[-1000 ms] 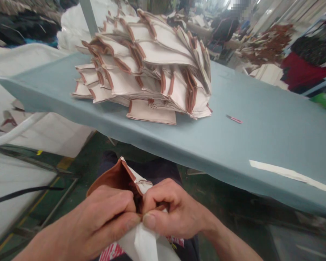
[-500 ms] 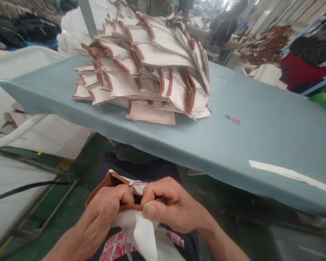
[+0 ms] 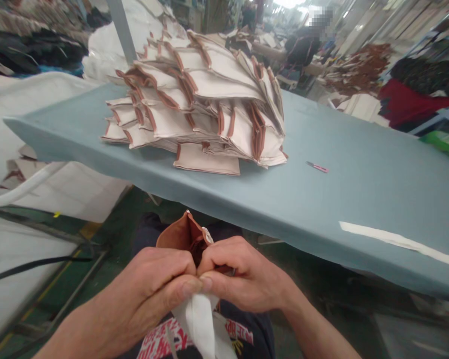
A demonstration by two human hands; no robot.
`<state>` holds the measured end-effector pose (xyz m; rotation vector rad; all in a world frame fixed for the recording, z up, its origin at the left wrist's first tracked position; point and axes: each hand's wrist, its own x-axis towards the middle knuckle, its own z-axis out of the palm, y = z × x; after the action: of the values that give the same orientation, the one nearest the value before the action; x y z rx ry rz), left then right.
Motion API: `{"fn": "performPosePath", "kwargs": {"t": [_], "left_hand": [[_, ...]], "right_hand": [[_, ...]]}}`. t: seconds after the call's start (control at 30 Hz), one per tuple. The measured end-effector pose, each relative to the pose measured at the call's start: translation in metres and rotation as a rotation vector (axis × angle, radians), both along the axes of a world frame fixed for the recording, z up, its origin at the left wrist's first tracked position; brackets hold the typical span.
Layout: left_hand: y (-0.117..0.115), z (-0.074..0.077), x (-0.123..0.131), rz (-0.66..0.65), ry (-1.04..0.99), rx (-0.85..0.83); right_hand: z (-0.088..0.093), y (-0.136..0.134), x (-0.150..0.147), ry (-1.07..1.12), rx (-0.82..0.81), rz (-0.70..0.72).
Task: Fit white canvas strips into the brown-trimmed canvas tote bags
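Note:
Above my lap I hold a fabric pouch (image 3: 175, 233) with a brown lining and white cloth. My left hand (image 3: 153, 279) pinches its edge between thumb and fingers. Right against it, my right hand (image 3: 243, 274) grips the same edge, and the two thumb tips meet. Beyond my hands the pouch's mouth gapes, showing the brown inside. White cloth (image 3: 200, 319) hangs below my thumbs. My fingertips are partly hidden inside the pouch.
A blue-covered table (image 3: 303, 199) stands ahead, bearing a large pile of cream pouches with brown edges (image 3: 224, 75). Small pink-handled snips (image 3: 317, 167) and a white strip (image 3: 396, 242) lie to the right. A white bin (image 3: 52, 80) stands left. A person (image 3: 303, 47) is in the background.
My left hand has moved right, up against my right hand, with its thumb now on the pouch's edge. The pouch's far end has turned up and right, showing more brown inside.

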<state>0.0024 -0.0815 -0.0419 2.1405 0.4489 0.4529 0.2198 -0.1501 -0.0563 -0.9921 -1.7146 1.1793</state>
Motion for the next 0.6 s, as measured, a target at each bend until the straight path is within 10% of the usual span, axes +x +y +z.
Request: {"fn": "performPosePath", "kwargs": {"t": [0.3,0.6], "left_hand": [[-0.006,-0.013,0.0,-0.031,0.009,0.103],[-0.007,-0.019,0.002,-0.019,-0.047,0.177]], "right_hand": [[-0.006,-0.005,0.01,0.088,-0.181,0.05],[-0.003,-0.009,0.017,-0.064,-0.034,0.042]]}}
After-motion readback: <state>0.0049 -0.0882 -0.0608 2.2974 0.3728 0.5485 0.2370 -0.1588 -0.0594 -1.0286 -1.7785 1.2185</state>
